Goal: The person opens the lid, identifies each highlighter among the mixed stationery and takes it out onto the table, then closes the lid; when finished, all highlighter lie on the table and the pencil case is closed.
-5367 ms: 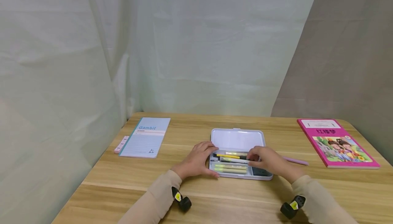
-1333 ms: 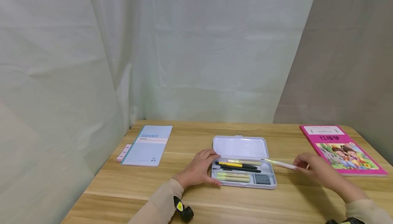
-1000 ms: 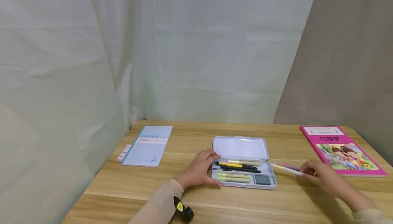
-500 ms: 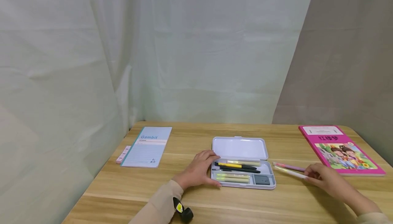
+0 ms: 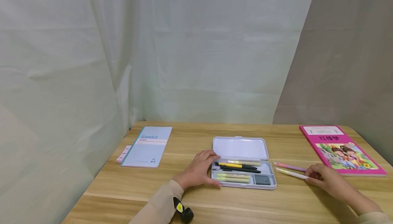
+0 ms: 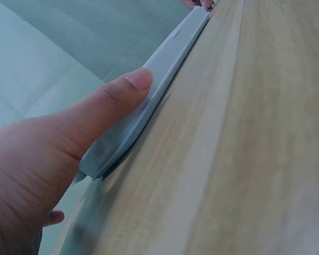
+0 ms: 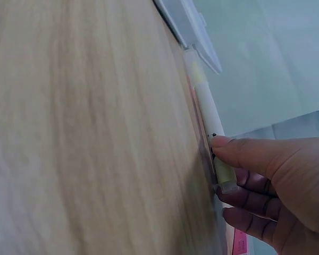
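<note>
My left hand [image 5: 199, 169] holds the left end of an open white pencil case [image 5: 271, 185]; its thumb [image 6: 117, 98] lies along the front wall in the left wrist view. Inside the case are a yellow-and-black pen [image 5: 234, 165], a black pen [image 5: 242, 170], several yellowish sticks and a dark grey eraser [image 5: 262, 180]. To the right of the case, my right hand [image 5: 330, 181] pinches a white highlighter [image 5: 291, 173] near its right end. That highlighter [image 7: 207, 109] lies low along the tabletop in the right wrist view. Just behind it is a purple pen [image 5: 288, 166] with a pinkish end.
A light blue notebook [image 5: 148, 147] lies at the left, partly over a small pink-and-white box [image 5: 123, 154]. A pink picture-covered book [image 5: 344, 152] lies behind my right hand. The wooden table [image 5: 245, 205] is bounded by pale hanging cloth [image 5: 212, 63] at the back.
My right hand has carried the white highlighter out of the pencil case to the right and lowered it beside the purple pen. My left hand has stayed on the case.
</note>
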Demonstrator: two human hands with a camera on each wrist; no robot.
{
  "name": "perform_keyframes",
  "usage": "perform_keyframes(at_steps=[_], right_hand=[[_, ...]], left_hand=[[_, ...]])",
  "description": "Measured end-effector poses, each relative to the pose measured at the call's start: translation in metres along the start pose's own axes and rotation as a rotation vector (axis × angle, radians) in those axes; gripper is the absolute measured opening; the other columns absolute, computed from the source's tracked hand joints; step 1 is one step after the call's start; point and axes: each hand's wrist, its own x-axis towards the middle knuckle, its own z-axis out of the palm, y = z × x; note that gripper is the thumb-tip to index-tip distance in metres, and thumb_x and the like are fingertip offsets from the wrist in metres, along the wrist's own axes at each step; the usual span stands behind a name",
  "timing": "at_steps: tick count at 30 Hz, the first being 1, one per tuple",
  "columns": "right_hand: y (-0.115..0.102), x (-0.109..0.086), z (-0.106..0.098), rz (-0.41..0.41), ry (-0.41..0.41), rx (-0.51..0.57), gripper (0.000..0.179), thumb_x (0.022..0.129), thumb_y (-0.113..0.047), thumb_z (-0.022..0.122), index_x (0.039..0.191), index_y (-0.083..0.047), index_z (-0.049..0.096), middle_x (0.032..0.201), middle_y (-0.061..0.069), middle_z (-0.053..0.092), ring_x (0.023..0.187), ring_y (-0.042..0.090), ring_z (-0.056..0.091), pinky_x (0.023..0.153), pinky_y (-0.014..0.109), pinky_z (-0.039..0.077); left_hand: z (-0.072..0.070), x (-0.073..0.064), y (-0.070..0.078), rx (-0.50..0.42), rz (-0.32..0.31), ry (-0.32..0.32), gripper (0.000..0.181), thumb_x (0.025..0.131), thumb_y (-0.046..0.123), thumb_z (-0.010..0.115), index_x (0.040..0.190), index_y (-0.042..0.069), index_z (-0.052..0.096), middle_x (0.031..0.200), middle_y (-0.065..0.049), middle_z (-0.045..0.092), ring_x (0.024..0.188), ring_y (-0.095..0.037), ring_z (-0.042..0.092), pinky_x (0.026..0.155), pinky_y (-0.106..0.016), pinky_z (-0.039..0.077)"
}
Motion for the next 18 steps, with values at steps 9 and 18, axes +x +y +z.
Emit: perform_keyframes(at_steps=[9, 18], right_hand=[[-0.0007, -0.0002, -0.0001, 0.050, -0.025, -0.017, 0.016, 0.080, -0.009, 0.074, 0.077, -0.018, 0.061, 0.070, -0.015, 0.045, 0.064, -0.008, 0.033, 0.052, 0.018, 0.032], [0.0019, -0.0001, 0.0003, -0.017, -0.012, -0.003, 0.019, 0.076, -0.007, 0.077, 0.076, -0.018, 0.062, 0.070, -0.019, 0.044, 0.064, -0.009, 0.033, 0.050, 0.017, 0.031]], left_hand=[[-0.0007, -0.0003, 0.0011, -0.003, -0.001, 0.004, 0.095, 0.066, 0.068, 0.074, 0.140, 0.015, 0.047, 0.142, -0.001, 0.044, 0.138, -0.021, 0.035, 0.118, -0.044, 0.027], [-0.0004, 0.0005, 0.0006, 0.003, 0.002, -0.001, 0.095, 0.066, 0.068, 0.074, 0.140, 0.015, 0.047, 0.142, -0.001, 0.044, 0.138, -0.021, 0.035, 0.118, -0.044, 0.027]])
